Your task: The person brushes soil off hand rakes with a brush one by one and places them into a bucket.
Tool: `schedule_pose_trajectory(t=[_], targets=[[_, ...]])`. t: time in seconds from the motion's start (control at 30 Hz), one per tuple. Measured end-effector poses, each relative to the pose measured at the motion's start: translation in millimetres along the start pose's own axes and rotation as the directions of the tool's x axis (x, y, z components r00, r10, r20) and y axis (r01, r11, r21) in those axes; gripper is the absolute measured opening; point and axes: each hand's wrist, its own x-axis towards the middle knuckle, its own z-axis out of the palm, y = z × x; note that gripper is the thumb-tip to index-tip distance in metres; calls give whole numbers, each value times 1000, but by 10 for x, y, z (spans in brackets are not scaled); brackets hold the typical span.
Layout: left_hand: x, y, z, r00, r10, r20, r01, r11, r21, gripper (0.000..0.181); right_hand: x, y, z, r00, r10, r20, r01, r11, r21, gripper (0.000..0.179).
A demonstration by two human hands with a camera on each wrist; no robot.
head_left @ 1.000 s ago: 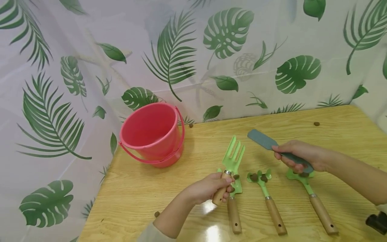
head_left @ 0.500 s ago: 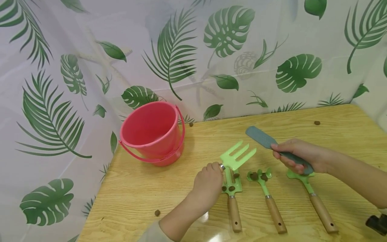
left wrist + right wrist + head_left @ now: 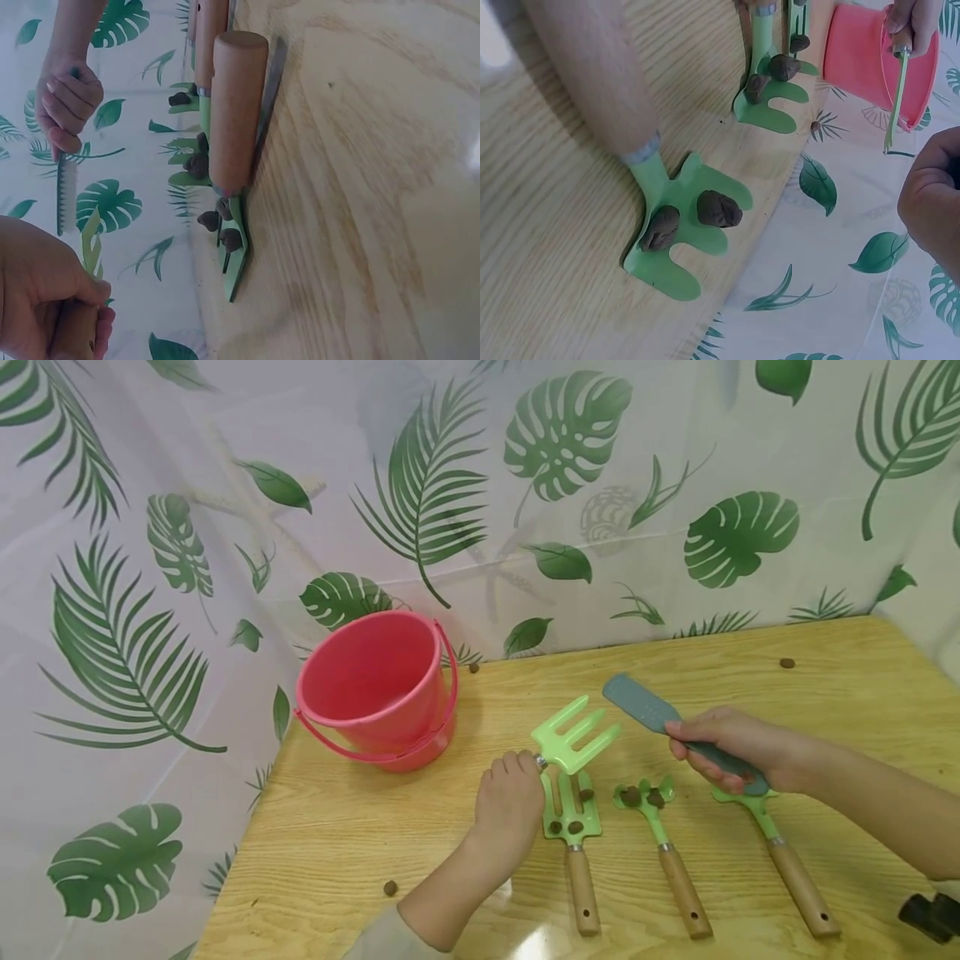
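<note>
My left hand [image 3: 510, 806] grips the wooden handle of a green hand fork [image 3: 566, 747], its tines pointing up and right above the tabletop. The fork's handle [image 3: 75, 330] shows inside the fist in the left wrist view. My right hand [image 3: 731, 747] holds a grey-blue brush [image 3: 637, 703], raised over the table to the fork's right; its bristles [image 3: 67, 195] show in the left wrist view. Below lie a flat slotted green tool [image 3: 587, 817] and two green hand rakes, one in the middle [image 3: 660, 831] and one at right [image 3: 761, 818]. Brown lumps [image 3: 718, 208] sit on their heads.
A pink bucket [image 3: 367, 693] with its handle down stands at the back left. Small brown bits lie on the wooden table [image 3: 322, 843], one at the front left [image 3: 390, 888] and one at the back right [image 3: 787, 663]. A leaf-patterned cloth [image 3: 465, 527] hangs behind.
My left hand has turned over, back of the hand up, swinging the fork's tines to the right, then shifted slightly left. My right hand with the brush has drifted slightly left.
</note>
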Motion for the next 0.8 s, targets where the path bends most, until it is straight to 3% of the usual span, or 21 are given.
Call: schedule_pose_trajectory(t=[0.17, 0.37, 0.67, 0.8], targets=[[23, 3, 12, 998, 7, 64, -4, 999, -44, 14, 68, -3, 71, 999, 18, -31, -18, 1000, 15, 34], [65, 53, -32, 971, 3, 240, 20, 996, -92, 15, 169, 1, 217, 1000, 23, -2, -23, 997, 71, 33], [103, 135, -66, 959, 24, 282, 6, 994, -106, 23, 293, 21, 456, 997, -5, 73, -3, 994, 107, 34], [120, 148, -68, 977, 15, 210, 0, 997, -72, 23, 323, 30, 529, 997, -20, 73, 14, 996, 90, 35]])
